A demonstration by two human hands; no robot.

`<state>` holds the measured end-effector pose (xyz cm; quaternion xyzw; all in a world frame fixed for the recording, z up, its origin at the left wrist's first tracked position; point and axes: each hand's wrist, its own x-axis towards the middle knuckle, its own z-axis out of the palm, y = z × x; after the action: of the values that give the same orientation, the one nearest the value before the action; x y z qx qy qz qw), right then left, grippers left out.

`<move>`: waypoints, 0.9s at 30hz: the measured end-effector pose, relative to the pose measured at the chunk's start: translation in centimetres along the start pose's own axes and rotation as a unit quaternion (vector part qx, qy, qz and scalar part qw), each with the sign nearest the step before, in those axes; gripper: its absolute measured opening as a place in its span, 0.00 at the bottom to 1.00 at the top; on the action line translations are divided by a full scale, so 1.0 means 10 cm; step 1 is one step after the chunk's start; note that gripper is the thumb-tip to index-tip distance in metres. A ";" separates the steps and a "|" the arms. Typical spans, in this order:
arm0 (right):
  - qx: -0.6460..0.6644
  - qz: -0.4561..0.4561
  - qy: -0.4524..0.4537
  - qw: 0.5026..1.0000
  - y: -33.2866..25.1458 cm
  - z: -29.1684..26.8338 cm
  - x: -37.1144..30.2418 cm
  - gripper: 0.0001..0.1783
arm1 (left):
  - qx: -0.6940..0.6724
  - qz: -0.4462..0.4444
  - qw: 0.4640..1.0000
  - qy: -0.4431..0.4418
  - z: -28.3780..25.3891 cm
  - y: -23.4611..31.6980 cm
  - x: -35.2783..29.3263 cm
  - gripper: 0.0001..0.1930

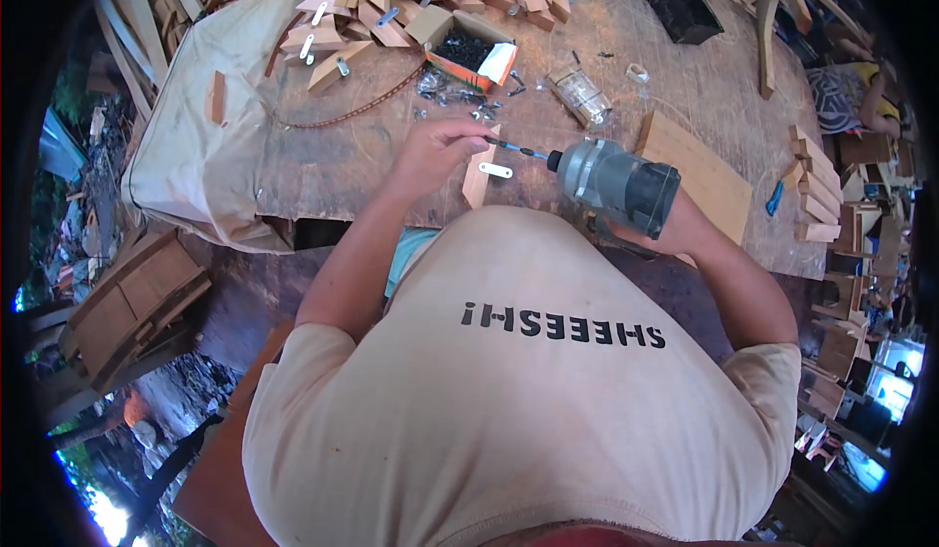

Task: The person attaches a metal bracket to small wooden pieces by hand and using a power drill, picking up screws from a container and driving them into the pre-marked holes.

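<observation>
My right hand [678, 231] is wrapped round the grip of a grey cordless impact driver [616, 183], whose body hides most of the fingers. A long blue driver bit [523, 149] points left from its nose. At the bit's tip, my left hand [435, 154] pinches a small dark screw between thumb and fingertips, mostly covered by them. Just below the bit lies a short wooden piece [476, 177] on the workbench, close to my body. A small silver metal plate [497, 171] with rounded ends sits on it, sticking out past its right side.
An open carton [462, 48] of black screws stands beyond my left hand, with loose hardware [460, 92] around it. Wooden pieces with metal plates [388, 16] are heaped behind. A clear packet [580, 95], a wooden board [694, 175] and stacked blocks [817, 190] lie rightward.
</observation>
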<state>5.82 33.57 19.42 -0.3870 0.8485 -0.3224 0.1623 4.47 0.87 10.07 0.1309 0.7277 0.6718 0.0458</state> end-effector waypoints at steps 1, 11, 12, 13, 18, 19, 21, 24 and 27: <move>0.001 0.000 -0.005 1.000 -0.02 -0.01 0.01 0.24 | 0.040 0.011 0.999 -0.007 0.00 -0.01 -0.01 0.08; 0.079 0.105 -0.067 0.989 -0.16 -0.15 0.33 0.26 | 0.088 0.072 0.993 -0.033 0.09 -0.37 -0.10 0.09; 0.066 0.104 -0.072 0.990 -0.17 -0.15 0.38 0.25 | 0.083 0.070 0.994 -0.029 0.09 -0.42 -0.11 0.09; 0.054 0.103 -0.077 0.990 -0.17 -0.15 0.44 0.25 | 0.102 0.081 0.991 -0.025 0.10 -0.48 -0.12 0.10; 0.053 0.168 -0.146 0.973 -0.19 -0.13 0.77 0.19 | 0.147 0.104 0.983 -0.019 0.13 -0.78 -0.19 0.15; 0.019 0.184 -0.166 0.969 -0.20 -0.12 0.81 0.18 | 0.162 0.111 0.980 -0.019 0.13 -0.84 -0.20 0.18; -0.014 0.165 -0.163 0.973 -0.26 -0.10 0.93 0.18 | 0.173 0.116 0.978 -0.014 0.11 -0.93 -0.21 0.20; -0.049 0.162 -0.167 0.971 -0.27 -0.09 1.10 0.19 | 0.162 0.102 0.982 -0.004 0.09 -1.01 -0.22 0.24; -0.063 0.180 -0.187 0.964 -0.24 -0.08 1.23 0.20 | 0.122 0.068 0.990 -0.006 0.09 -1.15 -0.21 0.25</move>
<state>-1.21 23.36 21.26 -0.2912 0.8772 -0.1555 0.3487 5.22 0.49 -1.66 0.1888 0.7931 0.5790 -0.0122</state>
